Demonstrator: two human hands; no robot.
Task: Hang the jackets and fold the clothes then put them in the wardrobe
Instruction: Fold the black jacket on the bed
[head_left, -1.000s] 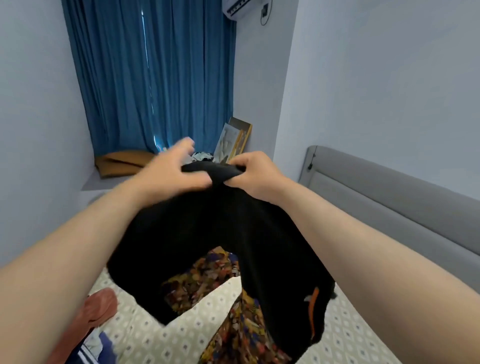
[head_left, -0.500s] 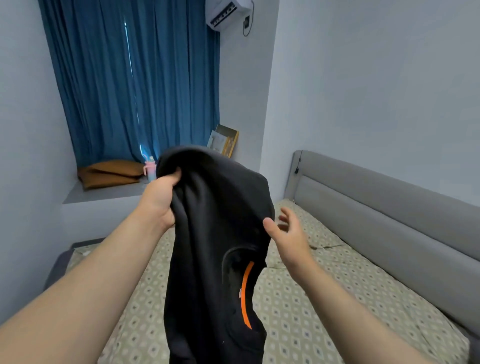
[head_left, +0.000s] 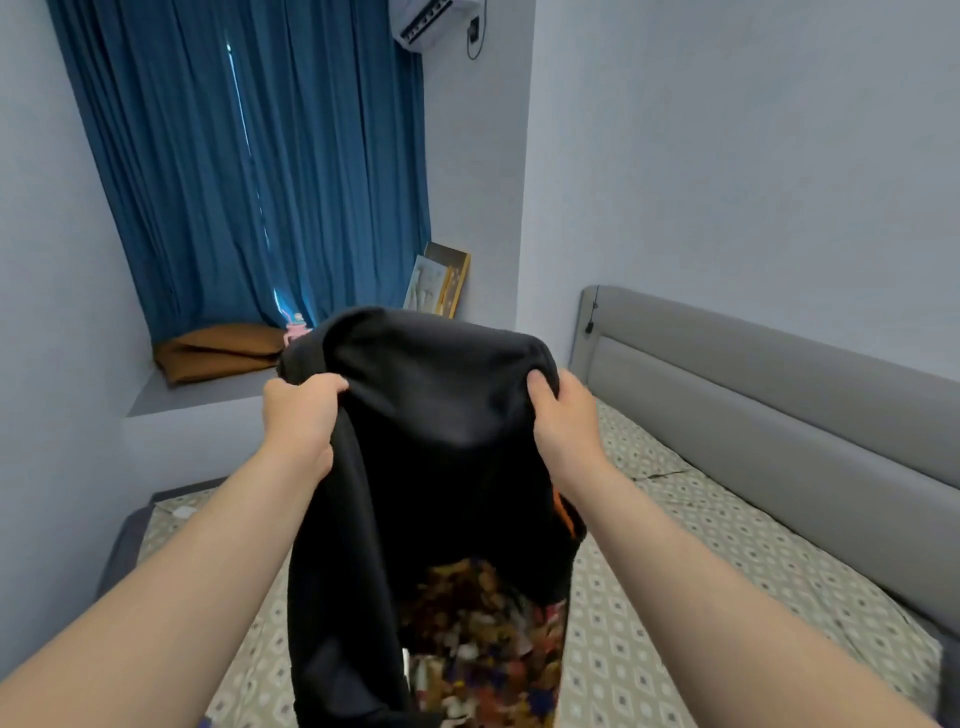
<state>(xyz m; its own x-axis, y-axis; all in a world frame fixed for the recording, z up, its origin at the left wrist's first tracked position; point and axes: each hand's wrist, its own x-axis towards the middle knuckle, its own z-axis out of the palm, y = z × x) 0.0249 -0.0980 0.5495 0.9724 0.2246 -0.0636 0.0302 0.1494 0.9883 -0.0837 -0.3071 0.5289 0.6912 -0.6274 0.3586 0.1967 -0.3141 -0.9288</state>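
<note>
Black garment (head_left: 441, 415) gripped at its top edge by my left hand (head_left: 298, 415) and right hand (head_left: 563, 421), held up over the bed (head_left: 701, 571); next, laying flat for folding.

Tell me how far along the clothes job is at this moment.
Done: nothing visibly; no hanger or wardrobe is in view. In hand: the left hand and right hand grip the black garment by its top edge, held up above the bed. Left: fold or hang it, deal with the patterned garment showing below it, and put both away.
</note>
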